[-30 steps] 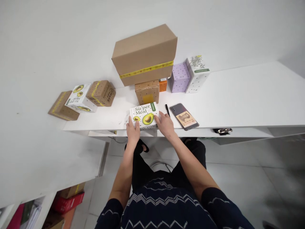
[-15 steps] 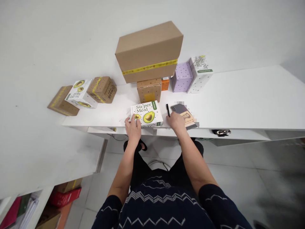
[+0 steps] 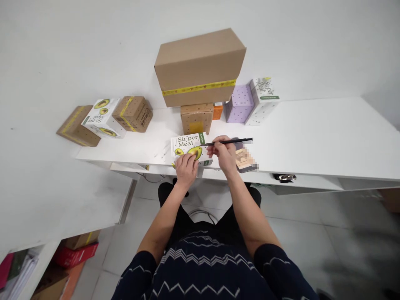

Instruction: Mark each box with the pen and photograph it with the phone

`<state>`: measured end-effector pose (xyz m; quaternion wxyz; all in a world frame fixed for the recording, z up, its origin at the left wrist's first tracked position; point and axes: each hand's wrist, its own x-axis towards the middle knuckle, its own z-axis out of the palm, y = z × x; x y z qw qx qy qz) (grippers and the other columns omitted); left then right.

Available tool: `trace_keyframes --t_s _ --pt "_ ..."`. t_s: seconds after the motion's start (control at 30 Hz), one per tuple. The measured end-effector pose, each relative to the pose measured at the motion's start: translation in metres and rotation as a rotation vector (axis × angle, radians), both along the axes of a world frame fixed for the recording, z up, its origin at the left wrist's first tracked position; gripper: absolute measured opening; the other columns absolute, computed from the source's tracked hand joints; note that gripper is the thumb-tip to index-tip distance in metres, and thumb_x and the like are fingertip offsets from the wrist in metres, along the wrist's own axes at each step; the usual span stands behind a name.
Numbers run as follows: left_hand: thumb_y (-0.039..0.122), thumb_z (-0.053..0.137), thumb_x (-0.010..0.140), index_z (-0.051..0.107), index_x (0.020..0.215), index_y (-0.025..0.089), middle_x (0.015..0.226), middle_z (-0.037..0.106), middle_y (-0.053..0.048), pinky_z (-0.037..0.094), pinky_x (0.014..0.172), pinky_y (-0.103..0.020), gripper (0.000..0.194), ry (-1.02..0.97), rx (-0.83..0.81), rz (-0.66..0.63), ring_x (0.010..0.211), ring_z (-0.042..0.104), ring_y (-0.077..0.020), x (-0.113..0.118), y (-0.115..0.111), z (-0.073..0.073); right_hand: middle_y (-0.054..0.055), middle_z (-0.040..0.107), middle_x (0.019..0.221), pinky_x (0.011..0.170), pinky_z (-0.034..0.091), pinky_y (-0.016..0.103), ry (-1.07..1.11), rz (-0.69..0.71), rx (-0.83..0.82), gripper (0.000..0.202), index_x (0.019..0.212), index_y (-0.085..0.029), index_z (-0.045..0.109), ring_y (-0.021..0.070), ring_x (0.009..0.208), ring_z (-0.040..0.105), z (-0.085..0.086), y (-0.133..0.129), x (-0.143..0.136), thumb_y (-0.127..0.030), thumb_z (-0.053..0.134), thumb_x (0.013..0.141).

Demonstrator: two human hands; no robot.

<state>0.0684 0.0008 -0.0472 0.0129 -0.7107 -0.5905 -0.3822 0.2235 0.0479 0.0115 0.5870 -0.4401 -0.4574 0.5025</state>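
A white "Super Meal" box (image 3: 187, 141) with avocado pictures lies flat near the table's front edge. My left hand (image 3: 186, 167) rests on its front part, fingers lying flat over the top face. In my right hand (image 3: 225, 156) is a slim black pen (image 3: 239, 141), pinched between thumb and fingers. The pen slants over the box's right side, its tip at the top face; whether it touches I cannot tell. Just beyond my right hand lies a dark flat item (image 3: 245, 168) with a beige picture, partly hidden and blurred.
Behind stand a spotted brown carton (image 3: 196, 114), a large taped carton (image 3: 200, 66), an orange box (image 3: 218, 111), a lilac box (image 3: 240, 104) and another white box (image 3: 262, 108). Several boxes, including a brown one (image 3: 133, 113), stand left on the white table (image 3: 328, 137).
My right hand has picked up the black pen from the table and moved it left over the box. My left hand has shifted right along the box's front.
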Motion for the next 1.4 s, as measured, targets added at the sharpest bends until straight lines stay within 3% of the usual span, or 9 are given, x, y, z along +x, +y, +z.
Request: trace_keyframes --t_s 0.17,0.33,0.77,1.2,1.4 --pt "0.036 0.045 0.099 0.072 0.111 0.018 0.116 0.072 -0.015 0.042 0.102 -0.047 0.035 0.044 -0.015 -0.012 0.113 0.061 -0.0298 -0.004 0.0 -0.002 0.003 0.069 0.073 0.06 0.054 0.03 -0.22 0.062 0.05 0.029 0.091 -0.022 0.058 0.0172 0.06 0.064 -0.017 0.006 -0.035 -0.047 0.046 0.089" --pt "0.037 0.044 0.099 0.072 0.112 0.018 0.116 0.071 -0.016 0.042 0.101 -0.047 0.036 0.048 -0.022 -0.009 0.115 0.061 -0.0299 -0.004 -0.001 -0.004 0.005 0.069 0.067 0.068 0.052 0.031 -0.577 0.069 0.159 0.031 0.085 -0.021 0.062 0.0201 0.064 0.066 -0.021 0.006 -0.038 -0.043 0.042 0.092" --pt "0.036 0.045 0.098 0.071 0.106 0.018 0.116 0.071 -0.015 0.043 0.105 -0.048 0.032 0.009 -0.036 -0.029 0.117 0.062 -0.0286 -0.007 -0.002 -0.007 0.007 0.07 0.068 0.068 0.05 0.029 -0.654 0.116 0.175 0.038 0.076 -0.02 0.061 0.0199 0.066 0.068 -0.021 0.01 -0.039 -0.044 0.039 0.095" --pt "0.035 0.048 0.097 0.071 0.104 0.018 0.113 0.072 -0.015 0.043 0.105 -0.049 0.029 -0.015 -0.022 -0.039 0.116 0.063 -0.0291 -0.007 -0.001 -0.006 0.006 0.068 0.068 0.066 0.05 0.03 -0.574 0.11 0.13 0.036 0.074 -0.022 0.057 0.02 0.065 0.067 -0.022 0.009 -0.039 -0.049 0.042 0.093" --pt "0.037 0.051 0.096 0.071 0.101 0.019 0.112 0.072 -0.015 0.045 0.102 -0.048 0.027 -0.028 -0.002 -0.029 0.112 0.064 -0.0294 -0.007 0.0 -0.008 0.003 0.069 0.073 0.058 0.052 0.027 -0.165 -0.17 0.01 0.035 0.088 -0.023 0.054 0.0159 0.059 0.063 -0.022 0.006 -0.019 -0.052 0.037 0.097"
